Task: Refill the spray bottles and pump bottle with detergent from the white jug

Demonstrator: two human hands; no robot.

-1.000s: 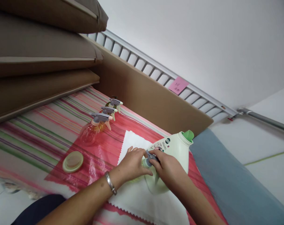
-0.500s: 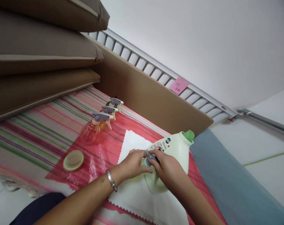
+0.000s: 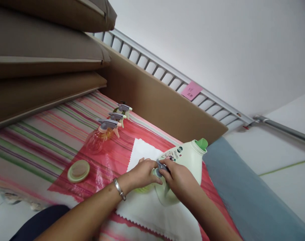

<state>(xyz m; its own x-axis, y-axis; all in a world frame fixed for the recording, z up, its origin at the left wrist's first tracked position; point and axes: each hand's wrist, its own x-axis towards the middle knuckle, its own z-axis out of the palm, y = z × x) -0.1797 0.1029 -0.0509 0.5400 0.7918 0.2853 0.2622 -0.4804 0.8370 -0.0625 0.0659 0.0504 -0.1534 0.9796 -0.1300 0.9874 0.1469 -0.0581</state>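
Note:
Between my hands is a spray bottle, with a grey trigger head (image 3: 162,166) and a yellow-green body (image 3: 142,189) partly seen below my wrist. My left hand (image 3: 143,173) is closed around its neck and collar. My right hand (image 3: 180,179) pinches the trigger head from the other side. Just behind my right hand stands a large pale green detergent jug (image 3: 194,162), uncapped, a green spout in its mouth. Beneath lies a white cloth (image 3: 172,221) with zigzag edges. A round pale green cap (image 3: 78,171) lies to the left.
Further back left, several spray bottles (image 3: 97,139) stand in a row on a red plastic sheet (image 3: 112,160) over a striped cloth (image 3: 29,144). Large brown cushions (image 3: 49,50) are stacked at upper left. A brown board (image 3: 152,97) leans against a white radiator (image 3: 132,57) bearing a pink note (image 3: 191,90).
The view has shifted very slightly. Both hands keep the same hold on the spray bottle, and the other things have stayed put.

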